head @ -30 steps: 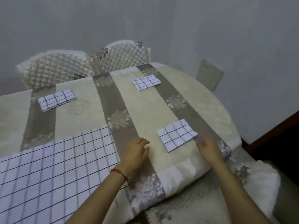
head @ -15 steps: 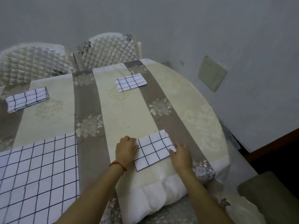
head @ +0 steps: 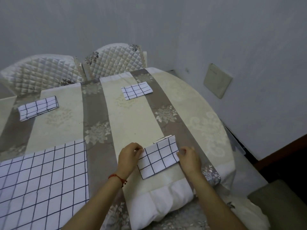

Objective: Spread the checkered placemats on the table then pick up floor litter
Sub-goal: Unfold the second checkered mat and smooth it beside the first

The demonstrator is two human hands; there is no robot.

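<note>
A folded white placemat with a dark grid (head: pixel 159 156) lies near the front edge of the table (head: pixel 132 123). My left hand (head: pixel 128 156) pinches its left edge and my right hand (head: pixel 188 156) pinches its right edge; the top layer is lifting. One placemat (head: pixel 41 176) lies spread flat at the front left. Two more folded placemats rest farther back, one at the left (head: pixel 38 107) and one at the centre (head: pixel 136 90).
Two quilted chair backs (head: pixel 116 61) stand behind the table against the grey wall. The table carries a striped beige and brown cloth. A cushioned seat (head: pixel 279 205) is at the lower right, and dark flooring shows to the right.
Both hands moved onto the near folded placemat and took hold of its side edges; its top layer has started to rise. The view shifted right and closer.
</note>
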